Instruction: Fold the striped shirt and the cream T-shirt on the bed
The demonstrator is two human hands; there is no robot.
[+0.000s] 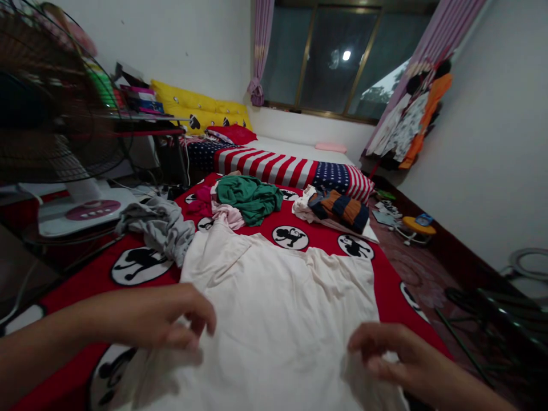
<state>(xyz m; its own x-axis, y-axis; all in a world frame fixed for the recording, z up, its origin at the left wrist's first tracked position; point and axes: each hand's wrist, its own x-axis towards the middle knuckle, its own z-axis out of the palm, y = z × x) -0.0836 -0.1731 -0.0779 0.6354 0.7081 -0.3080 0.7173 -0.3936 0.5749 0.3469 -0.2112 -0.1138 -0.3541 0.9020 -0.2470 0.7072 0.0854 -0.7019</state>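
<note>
A cream cloth garment [278,297] lies spread on a red bed cover [323,240] printed with black figures in white ovals. My left hand [171,317] hangs over its near left part, fingers curled. My right hand [385,351] is over its near right part, also curled. Near both hands the cloth is blurred and may be lifted, so I cannot tell whether either hand grips it. Beyond the garment lie a crumpled grey garment [156,228], a green garment [248,200] and pink cloth [199,202].
A folded striped bundle [338,211] sits on the red cover. Behind it lies a flag-patterned blanket [274,165]. An electric fan [51,108] stands at left, beside a cluttered desk [149,123]. On the right are a yellow stool [415,225] and a dark metal frame [483,314].
</note>
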